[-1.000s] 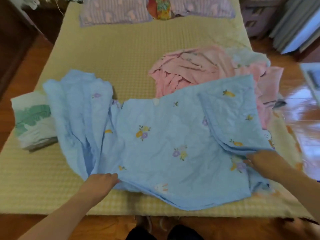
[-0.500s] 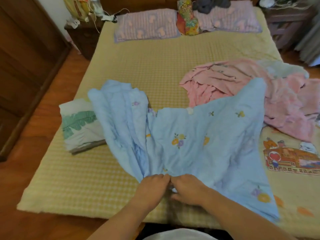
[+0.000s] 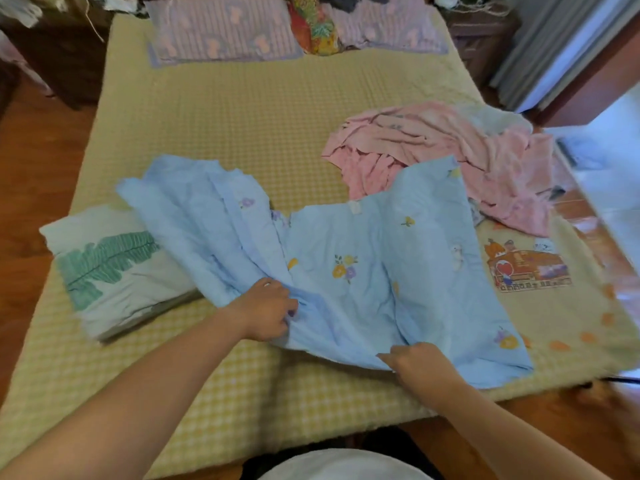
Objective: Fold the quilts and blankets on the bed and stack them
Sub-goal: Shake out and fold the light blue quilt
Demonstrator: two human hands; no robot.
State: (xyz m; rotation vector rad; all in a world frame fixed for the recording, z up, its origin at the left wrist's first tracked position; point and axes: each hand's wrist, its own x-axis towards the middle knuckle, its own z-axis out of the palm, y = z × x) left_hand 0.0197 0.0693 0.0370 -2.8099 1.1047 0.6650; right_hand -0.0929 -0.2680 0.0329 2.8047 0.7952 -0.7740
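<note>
Head view, left to right. At 9 o'clock on the bed (image 3: 242, 109), a folded white blanket (image 3: 121, 271) with a green leaf print lies at the left edge. Just beside it, the blue quilt (image 3: 363, 271) spreads across the near centre; its bunched left part overlaps the white blanket's right edge, and its far right corner lies over the pink blanket (image 3: 450, 150). The left hand (image 3: 266, 310) grips a gathered fold of the quilt, fingers curled round the cloth. At 5 o'clock, the right hand (image 3: 419, 365) pinches the quilt's near hem between thumb and fingers. At 2 o'clock the pink blanket lies crumpled in a heap. At 3 o'clock, a cream cartoon-print blanket (image 3: 540, 306) lies flat under the quilt's right edge. At 12 o'clock, two lilac pillows (image 3: 221, 29) rest at the head.
</note>
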